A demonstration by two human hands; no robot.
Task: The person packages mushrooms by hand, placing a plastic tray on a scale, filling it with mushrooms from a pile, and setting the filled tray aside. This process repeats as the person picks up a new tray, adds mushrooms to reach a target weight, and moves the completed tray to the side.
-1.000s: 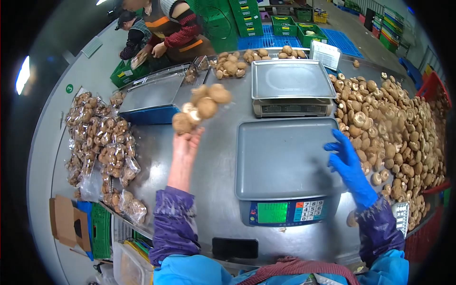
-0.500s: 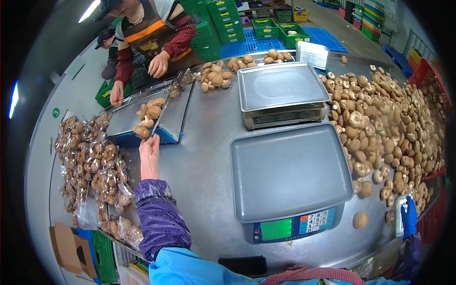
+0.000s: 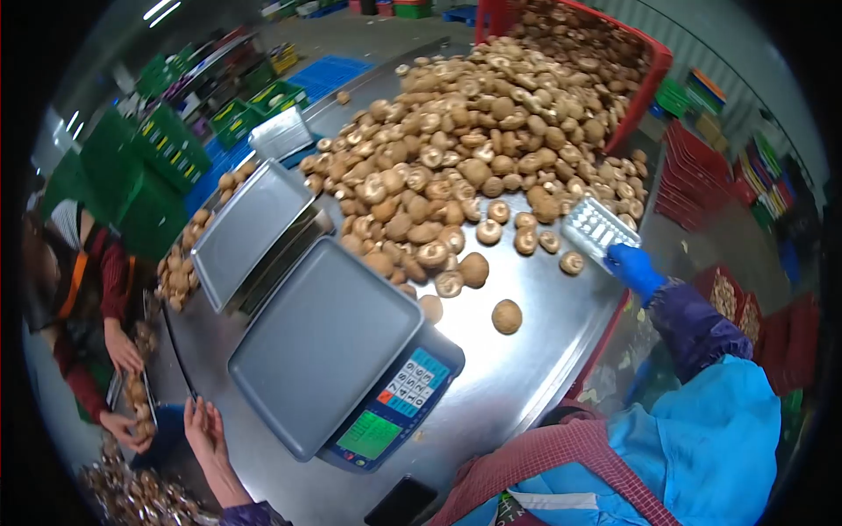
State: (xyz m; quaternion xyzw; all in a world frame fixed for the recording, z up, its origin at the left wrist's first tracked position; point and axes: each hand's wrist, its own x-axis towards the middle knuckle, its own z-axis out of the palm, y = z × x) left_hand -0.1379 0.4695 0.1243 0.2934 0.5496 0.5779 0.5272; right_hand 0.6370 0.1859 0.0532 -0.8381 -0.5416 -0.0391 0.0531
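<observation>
My right hand, in a blue glove, grips the edge of a clear plastic tray, which is beside the mushroom pile at the table's right edge. At the lower left, my bare left hand has its fingers partly spread, with nothing seen in it. Its fingertips are near the end of a thin dark bar. Between my hands stands a scale with a grey pan and a lit green display. Single mushrooms, one of them a brown cap, lie right of the scale.
A second scale stands behind the first. A co-worker's hands hold mushrooms at the left. Bagged mushrooms lie at the lower left. A red crate is tipped at the back, and a black phone lies at the front edge.
The view has swung right. The clear tray in my right hand has been raised and turned to show its ribbed face. My left hand has come away from the mushrooms at the packing stand.
</observation>
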